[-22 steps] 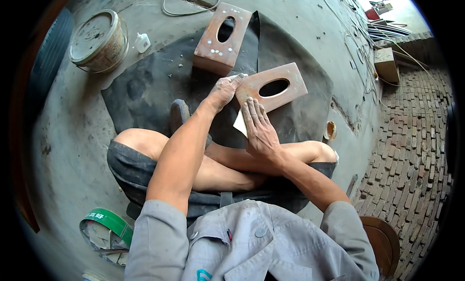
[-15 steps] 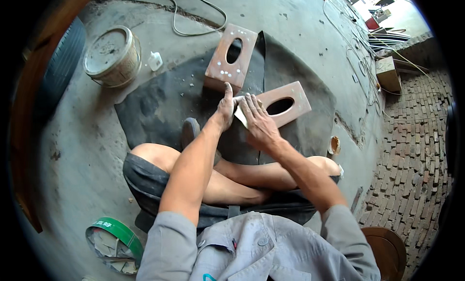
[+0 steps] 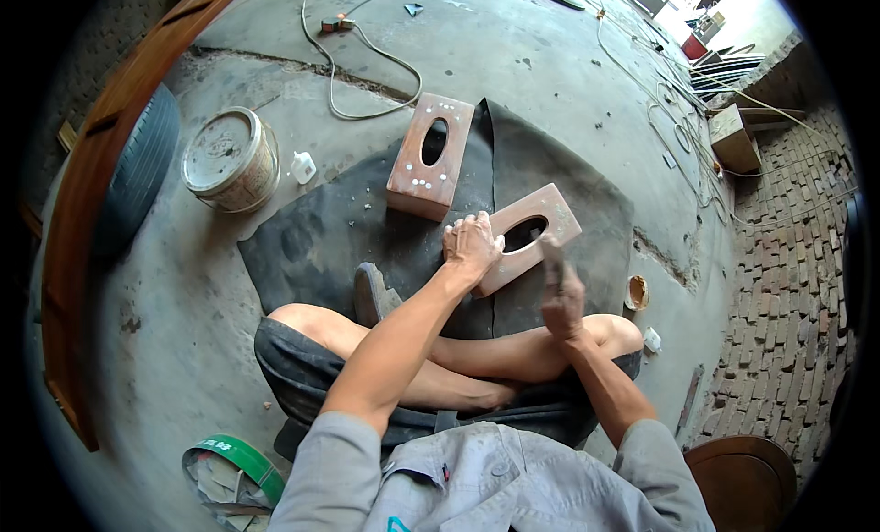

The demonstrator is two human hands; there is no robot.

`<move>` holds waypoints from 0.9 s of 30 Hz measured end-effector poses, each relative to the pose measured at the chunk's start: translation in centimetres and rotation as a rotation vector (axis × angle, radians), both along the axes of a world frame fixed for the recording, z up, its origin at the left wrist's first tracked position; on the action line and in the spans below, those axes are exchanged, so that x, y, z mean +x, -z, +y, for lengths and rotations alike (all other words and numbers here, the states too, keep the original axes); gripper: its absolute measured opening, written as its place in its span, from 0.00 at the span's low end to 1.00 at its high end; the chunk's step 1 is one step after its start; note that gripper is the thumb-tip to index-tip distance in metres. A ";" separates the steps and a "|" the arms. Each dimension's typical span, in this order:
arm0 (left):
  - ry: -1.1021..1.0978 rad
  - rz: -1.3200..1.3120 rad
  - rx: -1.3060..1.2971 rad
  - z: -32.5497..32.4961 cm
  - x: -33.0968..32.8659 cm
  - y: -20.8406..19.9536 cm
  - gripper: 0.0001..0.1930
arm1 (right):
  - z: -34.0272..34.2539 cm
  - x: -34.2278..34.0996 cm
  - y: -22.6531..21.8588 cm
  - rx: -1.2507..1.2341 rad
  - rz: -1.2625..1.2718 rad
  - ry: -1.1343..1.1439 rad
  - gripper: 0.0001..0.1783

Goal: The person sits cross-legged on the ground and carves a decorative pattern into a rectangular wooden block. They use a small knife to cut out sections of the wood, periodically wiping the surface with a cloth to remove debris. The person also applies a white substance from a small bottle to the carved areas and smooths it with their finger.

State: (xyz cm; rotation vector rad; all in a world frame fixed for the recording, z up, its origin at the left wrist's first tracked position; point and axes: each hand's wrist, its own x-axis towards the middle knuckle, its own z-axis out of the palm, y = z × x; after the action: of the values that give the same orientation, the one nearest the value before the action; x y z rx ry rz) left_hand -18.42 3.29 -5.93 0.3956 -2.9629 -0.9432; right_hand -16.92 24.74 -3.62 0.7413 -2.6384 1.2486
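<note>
Head camera, looking down, finds the near box [image 3: 555, 209] lying on the dark mat [image 3: 600, 234], its oval hole [image 3: 525, 231] facing up. The left hand [image 3: 472, 248] is closed over the near box's left end, fingers bent, and seems to be gripping it; where the thumb sits is hidden. The right hand [image 3: 561, 294] is at the near box's near long side, fingers pointing toward that box, but blur keeps me from telling whether this hand is open or closed, or has anything in it. Beyond the near box and to its left lies the far box [image 3: 431, 180]; well to the near box's left stand the white bottle [image 3: 303, 167] and the bucket [image 3: 229, 161].

To work the near box well, I judge, the left hand wants a firm hold pressed down toward the mat, so the box cannot swing when the right hand pushes. Flat, even pressure probably suits its broad top better than fingertips alone. The hole's rim and the corners likely call for a lighter touch, since force there could round them.
</note>
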 end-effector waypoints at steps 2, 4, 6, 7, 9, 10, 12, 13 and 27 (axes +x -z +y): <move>-0.032 -0.040 -0.062 1.1 -0.8 -0.3 0.27 | 2.2 -0.7 -0.5 0.039 -0.142 0.267 0.21; -0.028 -0.017 -0.115 1.6 -2.5 1.9 0.29 | 2.8 -1.9 1.9 -0.250 -0.111 0.439 0.25; -0.015 -0.018 -0.114 1.1 -2.2 2.1 0.28 | 2.9 -2.7 2.4 -0.445 -0.146 0.582 0.29; 0.001 0.001 -0.108 1.1 -1.8 0.4 0.25 | 3.5 -3.2 2.1 -0.492 -0.176 0.659 0.32; 0.116 0.133 -0.134 -1.3 -0.6 -3.1 0.24 | 3.6 -3.6 1.3 -0.543 -0.196 0.780 0.37; 0.163 0.161 -0.149 -2.9 0.9 -4.2 0.24 | 3.7 -3.5 1.4 -0.543 -0.186 0.832 0.40; 0.202 0.308 -0.229 -6.8 3.2 -7.2 0.22 | 4.0 -3.7 2.3 -0.615 -0.241 0.867 0.39; 0.231 0.303 -0.245 -8.0 4.3 -10.3 0.21 | 5.3 -4.3 2.7 -0.694 -0.252 0.871 0.38; -0.700 0.239 -0.342 -33.8 35.2 -16.8 0.28 | 4.6 -4.6 3.7 -0.953 -0.481 0.645 0.38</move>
State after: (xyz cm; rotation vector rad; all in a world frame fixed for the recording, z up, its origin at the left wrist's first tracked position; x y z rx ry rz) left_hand 16.81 -30.56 10.82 1.1028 -2.3978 -0.3637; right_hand -21.56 29.30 -7.33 -0.5551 -1.8247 2.2640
